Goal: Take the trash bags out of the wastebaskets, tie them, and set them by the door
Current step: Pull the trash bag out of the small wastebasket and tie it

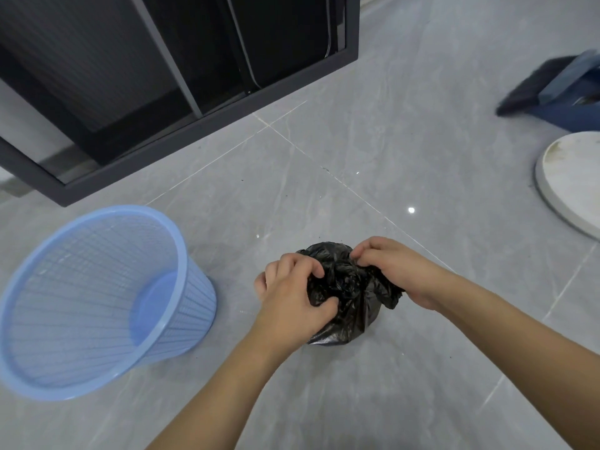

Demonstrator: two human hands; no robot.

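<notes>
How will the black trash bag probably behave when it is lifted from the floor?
The black trash bag looks thin and crumpled, so probably floppy. It is small and slack, likely light. Both hands, left and right, pinch its gathered top, the natural lifting point.

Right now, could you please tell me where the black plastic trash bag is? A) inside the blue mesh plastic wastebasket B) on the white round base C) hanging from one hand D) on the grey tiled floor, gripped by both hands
D: the black plastic trash bag sits on the grey tiled floor, with the left hand and right hand gripping its bunched top, beside the bagless blue mesh plastic wastebasket.
</notes>
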